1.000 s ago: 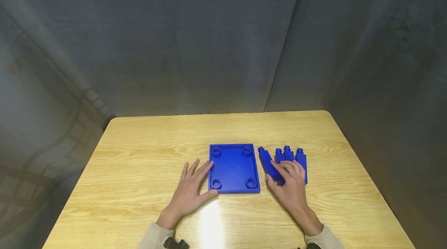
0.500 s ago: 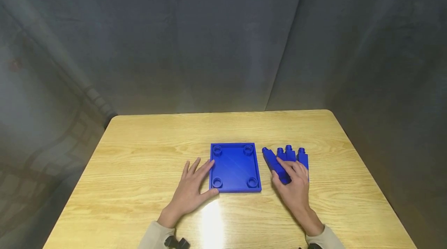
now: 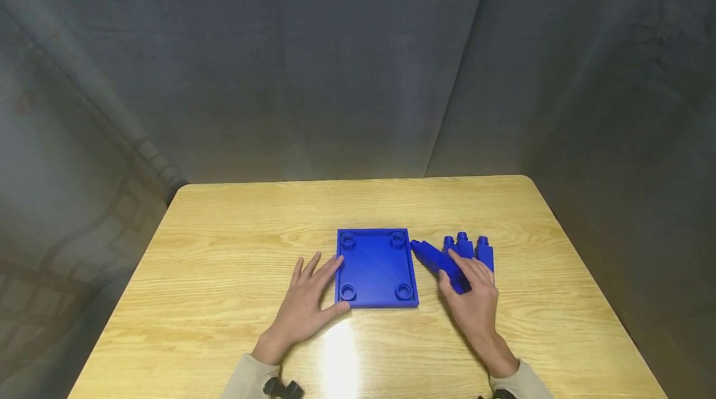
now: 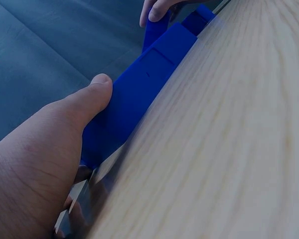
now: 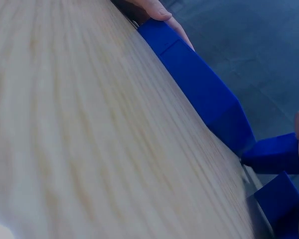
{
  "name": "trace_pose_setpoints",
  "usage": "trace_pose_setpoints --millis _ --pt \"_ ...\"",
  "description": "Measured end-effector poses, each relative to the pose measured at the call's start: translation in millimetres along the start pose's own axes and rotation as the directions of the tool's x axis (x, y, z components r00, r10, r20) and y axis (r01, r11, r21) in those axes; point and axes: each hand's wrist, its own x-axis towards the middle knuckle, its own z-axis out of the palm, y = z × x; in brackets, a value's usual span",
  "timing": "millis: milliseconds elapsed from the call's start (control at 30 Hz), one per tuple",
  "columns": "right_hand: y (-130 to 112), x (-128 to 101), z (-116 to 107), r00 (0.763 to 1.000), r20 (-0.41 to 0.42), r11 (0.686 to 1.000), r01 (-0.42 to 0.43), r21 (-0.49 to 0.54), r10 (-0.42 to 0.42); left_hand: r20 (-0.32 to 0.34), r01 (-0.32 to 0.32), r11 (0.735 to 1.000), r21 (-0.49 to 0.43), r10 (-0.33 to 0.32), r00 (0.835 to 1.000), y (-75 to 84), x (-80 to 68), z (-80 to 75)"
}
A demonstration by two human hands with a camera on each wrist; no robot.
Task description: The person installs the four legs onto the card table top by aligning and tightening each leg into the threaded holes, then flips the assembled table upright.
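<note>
Compared with half a second ago, the leftmost blue peg [image 3: 432, 256] has swung over; its knobbed end now points to upper left, right by the rim of the blue square tray [image 3: 376, 268]. Contact: cannot tell. Left hand [image 3: 304, 306] and tray unchanged. Peg: plain, straight-sided body, narrow neck. Tray: flat, raised rim, a round socket at each corner, lower centre of the frame. Peg lies right of it, between thumb and fingers of the right hand [image 3: 474, 302], which pinch its near end. Left fingers spread apart, index and thumb touching tray's left side and lower-left corner. Three other pegs [image 3: 484, 252] on the desk [image 3: 252, 219], beyond the right fingers.
</note>
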Motion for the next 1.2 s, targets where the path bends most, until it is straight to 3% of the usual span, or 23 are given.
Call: trace_pose_setpoints --millis 300,667,867,1200 --pt "-4 3 -2 0.996 -0.088 0.997 -0.018 0.069 0.024 -0.002 -0.005 1.0 -0.002 0.005 1.0 1.7 0.5 -1.3" --pt "-10 14 -4 0.991 -0.121 0.974 -0.03 0.224 0.058 0.017 0.027 0.999 -0.027 -0.027 0.999 0.0 -0.3 0.3" --pt "-16 27 -3 0.992 -0.123 0.973 -0.007 0.23 0.036 0.017 0.026 0.999 -0.029 -0.025 1.0 -0.1 -0.8 1.2" --pt "-35 56 6 0.996 -0.089 0.931 0.018 0.364 0.016 0.013 0.026 1.0 -0.013 -0.026 1.0 -1.9 -0.7 1.9"
